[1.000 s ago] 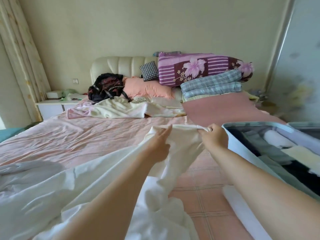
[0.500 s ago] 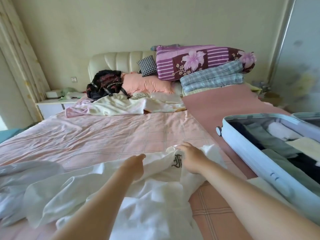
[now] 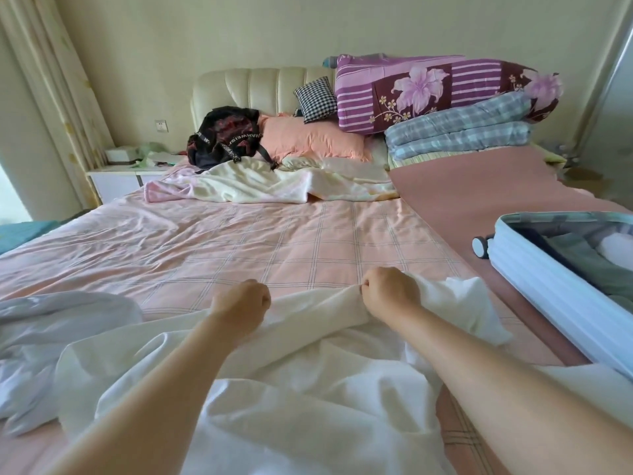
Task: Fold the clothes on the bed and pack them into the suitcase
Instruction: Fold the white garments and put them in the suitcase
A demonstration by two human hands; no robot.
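A white garment lies crumpled on the near part of the bed. It spreads from the near edge of the view out to its far hem. That hem runs left to right, so the cloth's long axis lies across the bed. The folds hide which end is the top.

The right hand is clenched on the hem, with a ridge of cloth bunched in its curled fingers. The left hand is a fist on the same edge, just left of the right. It appears to clutch the cloth too, though the knuckles hide the fabric. More pale cloth is heaped at the near left.

To the right, an open light-blue suitcase lies flat on the bed with a wheel at its far corner. Inside it are folded grey-green clothes and a white roll.

Farther off, a cream blanket is rumpled across the bed. Behind it sit a black bag, a pink pillow and a checked cushion. At the far right, a purple flowered quilt rests on a folded blue plaid quilt. A white nightstand stands at the far left.
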